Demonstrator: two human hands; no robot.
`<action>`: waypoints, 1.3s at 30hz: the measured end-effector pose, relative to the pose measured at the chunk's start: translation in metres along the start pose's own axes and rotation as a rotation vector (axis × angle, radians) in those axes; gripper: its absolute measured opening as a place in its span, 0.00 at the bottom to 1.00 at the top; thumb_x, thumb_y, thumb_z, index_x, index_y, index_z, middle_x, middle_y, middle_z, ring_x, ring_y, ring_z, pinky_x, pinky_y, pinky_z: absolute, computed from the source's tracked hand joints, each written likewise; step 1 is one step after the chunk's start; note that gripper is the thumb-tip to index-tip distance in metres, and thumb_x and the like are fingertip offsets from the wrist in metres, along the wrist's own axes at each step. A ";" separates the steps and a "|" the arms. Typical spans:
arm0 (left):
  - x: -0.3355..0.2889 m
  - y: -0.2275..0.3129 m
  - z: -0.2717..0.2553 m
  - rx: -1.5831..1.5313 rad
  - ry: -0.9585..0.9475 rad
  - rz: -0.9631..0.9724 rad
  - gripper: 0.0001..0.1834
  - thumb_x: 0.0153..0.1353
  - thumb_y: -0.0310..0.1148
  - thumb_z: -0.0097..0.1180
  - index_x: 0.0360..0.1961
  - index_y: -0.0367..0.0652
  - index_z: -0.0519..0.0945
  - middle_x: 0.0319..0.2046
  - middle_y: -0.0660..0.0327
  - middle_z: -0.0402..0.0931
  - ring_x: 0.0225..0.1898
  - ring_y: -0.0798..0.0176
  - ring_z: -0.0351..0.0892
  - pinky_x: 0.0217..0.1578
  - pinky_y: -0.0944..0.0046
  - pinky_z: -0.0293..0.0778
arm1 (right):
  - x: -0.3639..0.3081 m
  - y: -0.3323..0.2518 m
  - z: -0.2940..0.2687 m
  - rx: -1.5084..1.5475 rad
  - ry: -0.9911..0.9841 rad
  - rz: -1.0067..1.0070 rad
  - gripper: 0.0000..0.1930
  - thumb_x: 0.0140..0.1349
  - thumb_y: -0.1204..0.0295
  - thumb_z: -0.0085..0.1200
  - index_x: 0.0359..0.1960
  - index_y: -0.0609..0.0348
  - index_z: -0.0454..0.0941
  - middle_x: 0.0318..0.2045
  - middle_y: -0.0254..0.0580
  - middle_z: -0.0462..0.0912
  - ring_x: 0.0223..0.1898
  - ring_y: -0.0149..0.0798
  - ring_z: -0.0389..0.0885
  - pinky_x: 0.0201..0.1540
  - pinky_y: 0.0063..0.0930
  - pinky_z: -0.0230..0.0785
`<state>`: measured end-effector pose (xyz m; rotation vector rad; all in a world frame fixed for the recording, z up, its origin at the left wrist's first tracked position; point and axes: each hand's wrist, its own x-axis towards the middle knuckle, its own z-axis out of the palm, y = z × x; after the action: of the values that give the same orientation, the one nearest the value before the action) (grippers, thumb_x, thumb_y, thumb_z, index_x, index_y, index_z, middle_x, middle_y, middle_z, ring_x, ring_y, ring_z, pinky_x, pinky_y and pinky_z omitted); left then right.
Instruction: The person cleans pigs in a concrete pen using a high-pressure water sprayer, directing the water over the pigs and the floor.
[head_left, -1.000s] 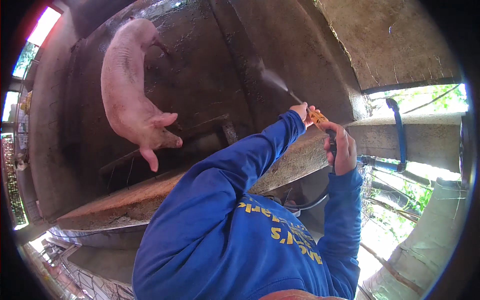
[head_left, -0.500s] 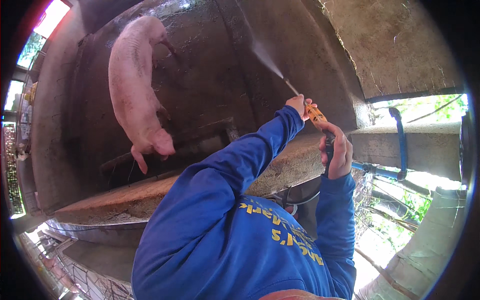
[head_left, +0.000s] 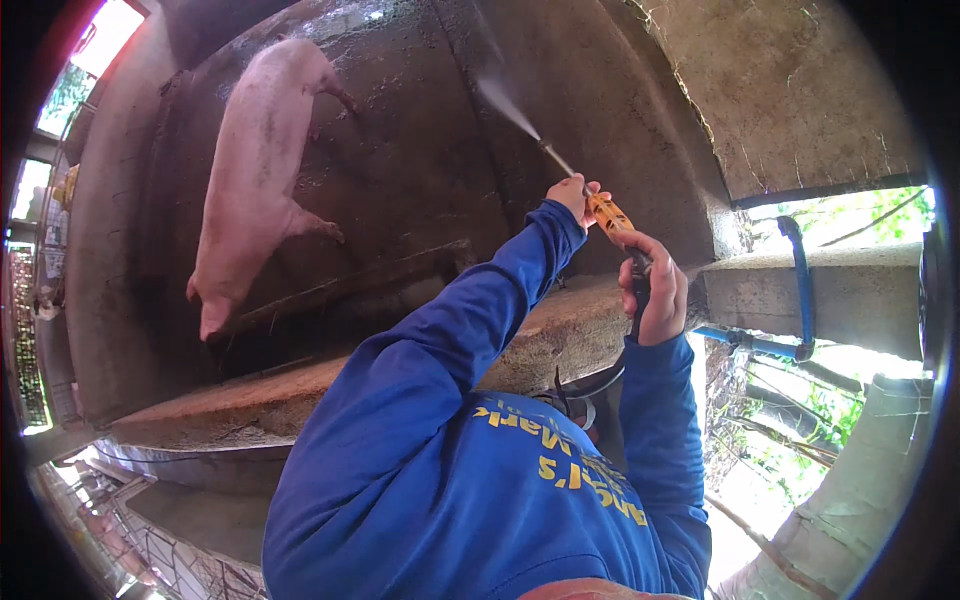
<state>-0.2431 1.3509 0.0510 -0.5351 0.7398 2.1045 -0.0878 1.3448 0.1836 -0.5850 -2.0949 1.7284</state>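
Both my hands grip a pressure washer gun with an orange and black body and a thin metal lance. My left hand is wrapped round its front part, just behind the lance. My right hand is closed round the black handle at the rear; the trigger is hidden by the fingers. A white fan of water sprays from the tip, up and left over the wet concrete floor of a pen. To the left, a pink pig stands with its head lowered toward the near wall.
A low concrete wall runs between me and the pen, with a trough along its inner side. Blue pipes rise at the right beside a concrete ledge. Another pen with wire mesh lies at the lower left.
The gun and both hands have shifted left and slightly down, the spray with them. The pig has swung its head left and down, toward the corner.
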 end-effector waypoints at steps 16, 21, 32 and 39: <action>0.012 0.003 0.000 0.006 -0.040 -0.018 0.08 0.62 0.32 0.36 0.36 0.38 0.61 0.28 0.57 0.68 0.26 0.58 0.73 0.27 0.59 0.75 | 0.008 0.004 -0.005 0.025 0.007 0.013 0.29 0.60 0.50 0.29 0.42 0.65 0.70 0.16 0.30 0.66 0.12 0.18 0.58 0.14 0.11 0.49; 0.009 0.012 0.009 0.029 -0.047 0.020 0.07 0.62 0.32 0.36 0.37 0.40 0.61 0.27 0.57 0.68 0.25 0.57 0.73 0.25 0.59 0.75 | 0.011 0.007 -0.006 0.054 0.016 -0.031 0.29 0.60 0.49 0.29 0.42 0.65 0.70 0.16 0.30 0.67 0.13 0.18 0.58 0.14 0.11 0.48; -0.018 -0.035 0.012 0.005 -0.102 -0.132 0.09 0.62 0.35 0.36 0.34 0.39 0.63 0.27 0.57 0.70 0.26 0.58 0.75 0.27 0.60 0.77 | 0.004 -0.032 -0.044 -0.062 0.036 0.158 0.30 0.59 0.48 0.27 0.39 0.62 0.73 0.14 0.30 0.67 0.09 0.18 0.57 0.11 0.12 0.47; -0.049 -0.108 0.009 -0.078 -0.166 -0.612 0.19 0.64 0.39 0.29 0.33 0.37 0.71 0.21 0.61 0.70 0.20 0.69 0.73 0.25 0.70 0.76 | -0.016 -0.062 -0.077 -0.295 0.048 0.383 0.29 0.59 0.48 0.27 0.36 0.59 0.75 0.11 0.30 0.65 0.07 0.18 0.55 0.10 0.11 0.46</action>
<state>-0.1286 1.3819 0.0530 -0.5391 0.3385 1.5833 -0.0393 1.3897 0.2587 -1.1674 -2.3360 1.5709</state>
